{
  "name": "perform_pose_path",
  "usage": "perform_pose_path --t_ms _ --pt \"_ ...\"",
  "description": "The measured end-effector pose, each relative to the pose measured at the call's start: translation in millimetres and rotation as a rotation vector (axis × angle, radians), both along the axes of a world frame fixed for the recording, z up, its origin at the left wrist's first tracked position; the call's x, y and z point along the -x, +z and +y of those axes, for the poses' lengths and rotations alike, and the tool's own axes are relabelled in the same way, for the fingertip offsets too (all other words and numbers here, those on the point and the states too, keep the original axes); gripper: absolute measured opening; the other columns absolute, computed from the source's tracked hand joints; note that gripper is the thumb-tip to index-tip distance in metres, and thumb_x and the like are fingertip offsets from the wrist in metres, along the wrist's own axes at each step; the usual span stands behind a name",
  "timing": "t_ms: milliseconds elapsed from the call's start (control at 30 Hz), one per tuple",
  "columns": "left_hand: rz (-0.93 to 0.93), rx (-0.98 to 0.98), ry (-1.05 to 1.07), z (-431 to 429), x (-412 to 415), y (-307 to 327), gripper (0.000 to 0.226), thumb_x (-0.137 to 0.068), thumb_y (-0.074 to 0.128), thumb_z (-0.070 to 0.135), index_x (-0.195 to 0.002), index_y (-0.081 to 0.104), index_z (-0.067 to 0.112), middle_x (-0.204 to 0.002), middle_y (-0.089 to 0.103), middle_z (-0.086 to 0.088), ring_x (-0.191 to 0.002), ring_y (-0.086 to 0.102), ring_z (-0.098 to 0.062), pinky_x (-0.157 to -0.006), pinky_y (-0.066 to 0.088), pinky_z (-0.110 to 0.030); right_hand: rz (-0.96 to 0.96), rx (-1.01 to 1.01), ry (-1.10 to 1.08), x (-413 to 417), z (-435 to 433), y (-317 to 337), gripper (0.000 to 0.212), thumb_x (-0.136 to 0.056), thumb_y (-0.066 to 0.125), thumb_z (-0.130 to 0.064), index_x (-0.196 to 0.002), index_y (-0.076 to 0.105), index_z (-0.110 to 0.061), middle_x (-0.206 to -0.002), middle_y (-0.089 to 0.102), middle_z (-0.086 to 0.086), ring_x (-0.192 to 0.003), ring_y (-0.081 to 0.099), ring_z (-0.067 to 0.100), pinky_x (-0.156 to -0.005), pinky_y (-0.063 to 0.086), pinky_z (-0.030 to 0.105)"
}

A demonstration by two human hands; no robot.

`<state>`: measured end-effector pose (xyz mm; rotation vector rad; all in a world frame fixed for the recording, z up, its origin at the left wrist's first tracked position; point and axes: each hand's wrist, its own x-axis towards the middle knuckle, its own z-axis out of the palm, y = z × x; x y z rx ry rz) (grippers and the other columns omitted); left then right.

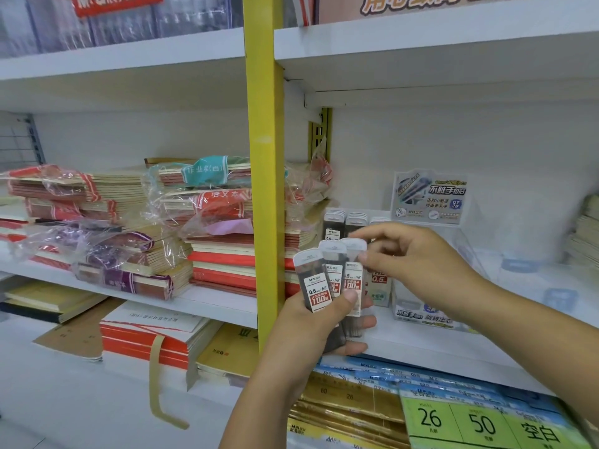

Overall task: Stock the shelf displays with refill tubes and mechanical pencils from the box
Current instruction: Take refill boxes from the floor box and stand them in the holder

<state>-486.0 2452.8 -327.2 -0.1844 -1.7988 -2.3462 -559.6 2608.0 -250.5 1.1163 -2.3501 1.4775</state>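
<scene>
Shelving [421,43] fills your view: white boards run left to right, split by 1 yellow upright post [264,189]. Left of the post, your middle shelf carries stacks of notebooks [129,228], several bundles in loose clear plastic wrap. Below them lie red-edged pads [146,345] and a brown paper folder [77,341]. At the near right, on the lowest level, flat packs with blue headers and green labels [479,422] read 26 and 50.

Right of the post, on the middle shelf, you see a clear display stand [431,199] with a printed header card. Dark refill tubes [343,222] stand upright in rows at its left part. Farther right on that shelf, the clear stands are blurred; their contents cannot be told.

Your left hand [324,332] is closed around a fan of refill tube packs [330,280], held upright just in front of the display. 3 pack tops show; the labels read 0.5, HB and 100. Your thumb presses across the nearest pack's label.

Your right hand [418,264] reaches in from the right, fingers curled. Its thumb and forefinger pinch the top of the rightmost pack [355,254] in the fan. That pack remains among the others in your left hand.
</scene>
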Motion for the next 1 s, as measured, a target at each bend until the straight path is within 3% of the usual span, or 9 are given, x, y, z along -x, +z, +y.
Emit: perform_pose_path --t_ms 100,233,300,400,567,867,1000 --pt "0.031 -0.004 0.047 -3.3 1.8 -0.4 0.024 -0.091 0.067 0.035 -0.114 0.069 0.027 -0.106 0.077 0.000 -0.094 0.076 -0.023 -0.067 0.062 -0.034 0.063 0.193 -0.090 10.1 6.0 8.9 0.020 -0.088 0.065 -0.013 -0.098 0.064 -0.031 -0.075 0.072 -0.007 -0.067 0.068 0.005 -0.055 0.047 0.012" --pt "0.043 0.062 0.133 -7.3 3.4 -1.6 0.022 -0.095 0.062 0.037 -0.114 0.063 0.026 -0.096 0.078 0.001 -0.073 0.075 -0.019 -0.059 0.060 -0.029 0.212 0.355 -0.169 28.4 17.5 30.1 0.024 -0.083 0.064 -0.010 -0.089 0.061 -0.034 -0.073 0.069 -0.010 -0.067 0.063 0.013 -0.060 0.047 0.022" --pt "0.055 0.083 0.143 -6.9 3.6 -1.4 0.018 -0.096 0.061 0.038 -0.111 0.063 0.029 -0.092 0.077 0.000 -0.063 0.070 -0.016 -0.056 0.058 -0.029 0.282 0.294 -0.194 35.5 19.5 34.2 0.027 -0.082 0.063 -0.014 -0.088 0.060 -0.039 -0.075 0.068 -0.013 -0.069 0.061 0.011 -0.064 0.048 0.022" --pt "0.056 0.082 0.146 -5.7 4.0 -0.7 0.018 -0.097 0.058 0.040 -0.111 0.063 0.030 -0.089 0.076 -0.001 -0.058 0.066 -0.015 -0.053 0.055 -0.029 0.399 0.134 -0.249 44.1 16.8 31.5 0.030 -0.085 0.063 -0.011 -0.088 0.057 -0.040 -0.077 0.065 -0.017 -0.069 0.058 -0.001 -0.063 0.043 0.009" --pt "0.033 0.059 0.125 -3.7 4.1 0.1 0.017 -0.098 0.056 0.042 -0.110 0.063 0.032 -0.085 0.074 -0.003 -0.053 0.061 -0.016 -0.049 0.051 -0.028 0.535 -0.113 -0.355 58.4 15.3 20.1 0.022 -0.088 0.060 -0.015 -0.100 0.053 -0.032 -0.085 0.061 -0.017 -0.079 0.058 -0.002 -0.066 0.047 0.018" --pt "0.002 0.077 0.138 -5.5 5.7 -1.7 0.012 -0.096 0.060 0.040 -0.106 0.064 0.034 -0.084 0.075 -0.005 -0.065 0.072 -0.021 -0.055 0.058 -0.031 0.533 -0.273 -0.430 85.8 14.1 10.8 0.011 -0.087 0.066 -0.019 -0.097 0.068 -0.023 -0.094 0.061 -0.002 -0.083 0.055 0.015 -0.076 0.047 0.033" --pt "0.017 0.056 0.164 -7.3 7.0 -3.1 0.007 -0.093 0.065 0.039 -0.091 0.071 0.040 -0.085 0.076 -0.005 -0.070 0.075 -0.021 -0.059 0.060 -0.030 0.557 -0.276 -0.508 91.9 12.9 6.2 0.021 -0.089 0.066 -0.024 -0.108 0.073 -0.020 -0.098 0.061 0.005 -0.084 0.054 0.019 -0.076 0.042 0.032"
